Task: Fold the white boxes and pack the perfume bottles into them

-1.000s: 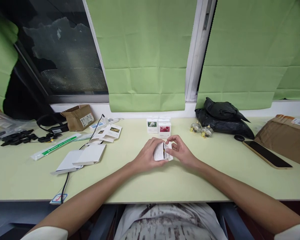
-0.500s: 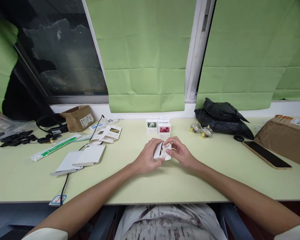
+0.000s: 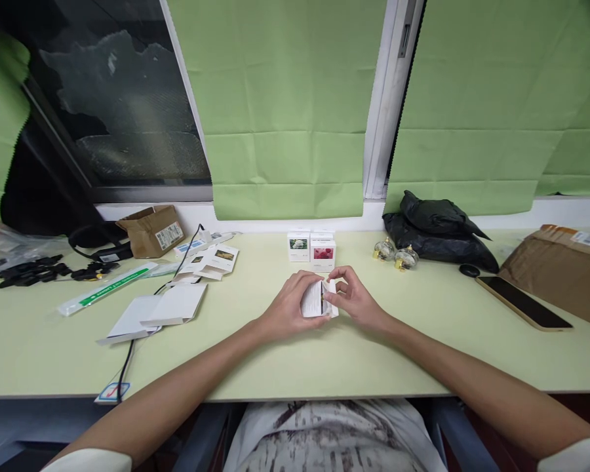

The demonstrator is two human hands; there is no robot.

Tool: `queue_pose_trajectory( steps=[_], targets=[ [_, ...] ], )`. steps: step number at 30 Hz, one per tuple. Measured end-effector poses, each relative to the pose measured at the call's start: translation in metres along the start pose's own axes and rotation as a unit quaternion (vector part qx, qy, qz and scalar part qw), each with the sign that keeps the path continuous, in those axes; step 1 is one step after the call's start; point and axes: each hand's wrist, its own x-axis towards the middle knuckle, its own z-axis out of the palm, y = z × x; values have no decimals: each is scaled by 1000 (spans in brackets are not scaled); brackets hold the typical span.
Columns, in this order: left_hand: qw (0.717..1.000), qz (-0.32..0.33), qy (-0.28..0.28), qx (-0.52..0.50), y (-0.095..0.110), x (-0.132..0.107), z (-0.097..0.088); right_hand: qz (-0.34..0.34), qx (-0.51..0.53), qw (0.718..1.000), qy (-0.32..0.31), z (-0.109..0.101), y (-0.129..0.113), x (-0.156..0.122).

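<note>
My left hand [image 3: 291, 303] is wrapped round a small white cardboard box [image 3: 311, 300] over the middle of the table. The box lies tilted, with its open end and flaps towards the right. At that end, my right hand [image 3: 354, 299] pinches a flap between thumb and fingers. Something small and dark with a golden spot shows inside the opening, partly hidden by the fingers. Just beyond my hands stand several small white boxes, one with a red flower picture [image 3: 323, 254] and one with a white flower picture [image 3: 299, 246].
Two glass bottles with gold parts [image 3: 394, 253] stand right of the boxes, before a black plastic bag [image 3: 437, 233]. Further right lie a phone [image 3: 524, 303] and a brown parcel [image 3: 560, 272]. Flattened white cartons [image 3: 174, 305], a cable and an open brown box [image 3: 152, 233] are left.
The small box has turned a little in my left hand, so more of its printed side shows. My right fingers have shifted slightly at its open end.
</note>
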Motion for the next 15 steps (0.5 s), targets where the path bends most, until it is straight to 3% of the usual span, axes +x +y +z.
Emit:
queue_pose_trajectory(
  steps=[8,15],
  targets=[
    [1000,11,-9,19,3,0,3,3,37,999,39,1,11,3],
    [1000,-12,-9,-10,1,0,0,17,6,1000,1,-2,2,2]
  ],
)
